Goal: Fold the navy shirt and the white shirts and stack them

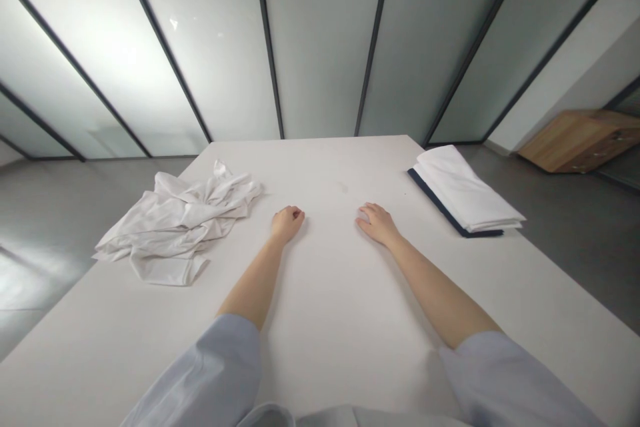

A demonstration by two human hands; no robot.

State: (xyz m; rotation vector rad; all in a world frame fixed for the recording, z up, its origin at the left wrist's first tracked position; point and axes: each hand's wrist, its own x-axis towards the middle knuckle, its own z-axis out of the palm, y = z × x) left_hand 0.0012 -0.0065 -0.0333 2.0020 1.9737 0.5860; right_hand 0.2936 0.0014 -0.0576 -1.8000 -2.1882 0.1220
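My left hand (287,222) rests on the white table (320,307) with its fingers curled into a loose fist, and nothing shows in it. Across from it my right hand (379,222) lies on the tabletop, fingers bent a little and apart, holding nothing. To the left of my left hand is a crumpled heap of white cloth (185,210), some of it at the table's left edge. On the right side, beyond my right hand, a neatly folded white cloth (463,187) sits on top of a dark navy folded piece (435,202). Neither hand touches any cloth.
Frosted glass panels (320,40) with dark frames stand behind the table's far edge. A wooden cabinet (583,140) is on the grey floor (505,193) at the right. The folded stack reaches the table's right edge.
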